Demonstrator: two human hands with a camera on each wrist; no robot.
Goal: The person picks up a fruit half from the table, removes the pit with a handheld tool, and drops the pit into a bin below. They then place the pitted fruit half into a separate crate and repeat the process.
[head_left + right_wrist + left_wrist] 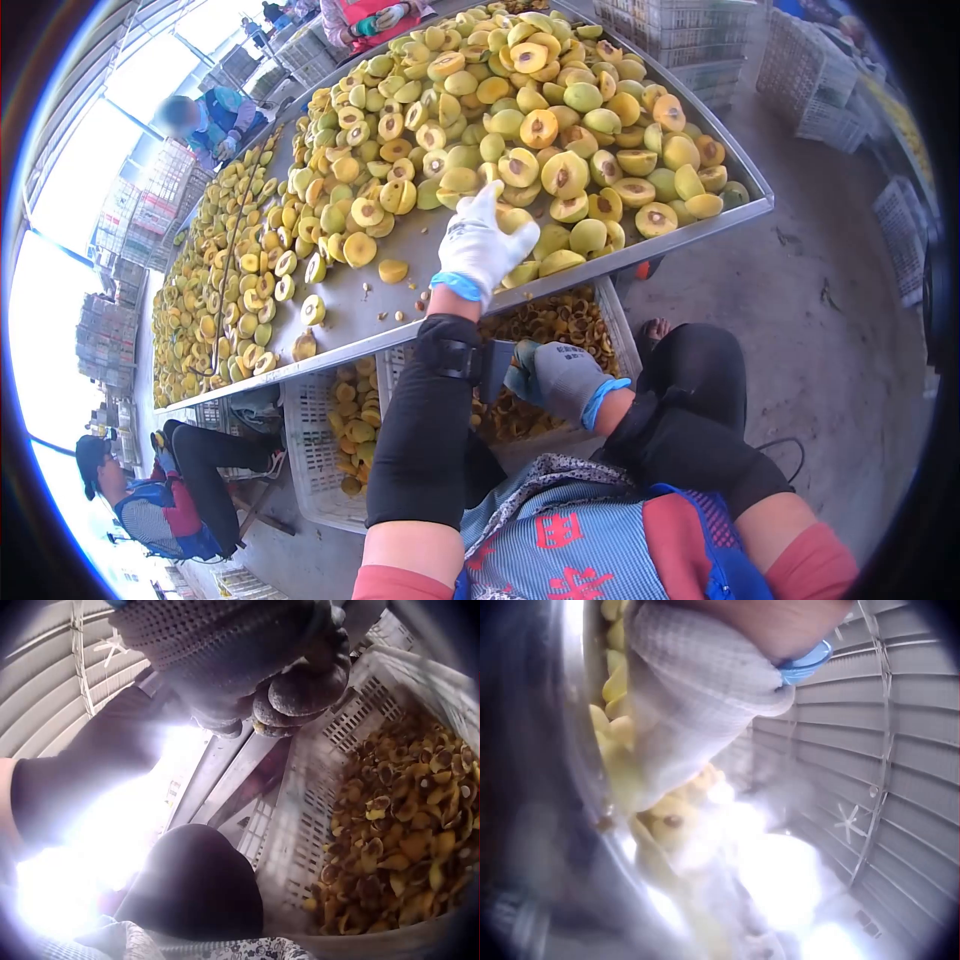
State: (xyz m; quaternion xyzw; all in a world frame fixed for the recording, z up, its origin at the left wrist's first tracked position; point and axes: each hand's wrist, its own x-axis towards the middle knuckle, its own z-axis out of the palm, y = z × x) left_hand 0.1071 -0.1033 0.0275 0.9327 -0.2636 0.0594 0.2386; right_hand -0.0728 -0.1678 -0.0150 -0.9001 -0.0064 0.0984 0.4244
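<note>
In the head view, my left hand (480,245), in a white glove with a blue cuff, reaches over the table's near edge to a heap of halved yellow stone fruits (565,175). Thumb and index finger are spread apart, right at the nearest fruit halves. The left wrist view shows the glove (697,675) close beside more fruit, its fingertips blurred. Below the table edge, my right hand (570,380) wears a grey glove. Its fingers (304,694) are curled in the right wrist view, and no held thing shows between them.
A raised metal rim (640,250) edges the metal table (350,295). Beneath it stand a white crate (620,330) of brownish fruit pieces and another crate (320,470) of yellow pieces. A seated person (170,500) is at the left; others stand around the table. Stacked crates (690,40) stand behind.
</note>
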